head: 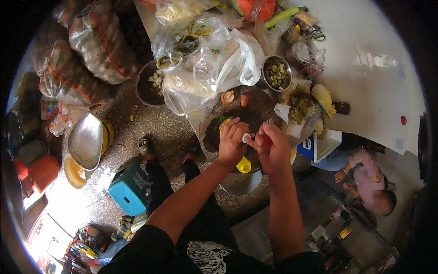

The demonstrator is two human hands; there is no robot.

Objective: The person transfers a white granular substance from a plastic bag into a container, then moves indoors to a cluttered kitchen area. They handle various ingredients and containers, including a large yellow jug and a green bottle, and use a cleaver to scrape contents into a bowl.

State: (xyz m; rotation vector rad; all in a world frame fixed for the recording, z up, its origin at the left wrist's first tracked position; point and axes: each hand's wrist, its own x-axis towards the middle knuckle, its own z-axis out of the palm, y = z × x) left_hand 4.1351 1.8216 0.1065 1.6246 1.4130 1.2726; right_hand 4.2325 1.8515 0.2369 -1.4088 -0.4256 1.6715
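My left hand (pixel 234 142) is curled over the round chopping block (pixel 251 111). Yellow plastic shows on both sides of it: an open-looking yellow piece (pixel 244 166) below the wrist and a printed yellow-green end by the fingers. It seems to be one container, mostly hidden by the hand. A small white round piece (pixel 246 137) lies at my left thumb, between the hands. My right hand (pixel 272 147) pinches a small red thing (pixel 267 140), largely covered by the fingers. Something silvery (pixel 269 121) shows above its fingertips. Two brown lumps (pixel 228 97) lie on the block's far part.
A steel bowl of chopped greens (pixel 277 73), plastic bags (pixel 219 58) and pickled greens (pixel 301 102) crowd the table. A pan scale (pixel 85 142), blue stool (pixel 127 191) and filled sacks (pixel 99 44) stand left. Another person (pixel 369 181) sits right, near a cooler box (pixel 326 145).
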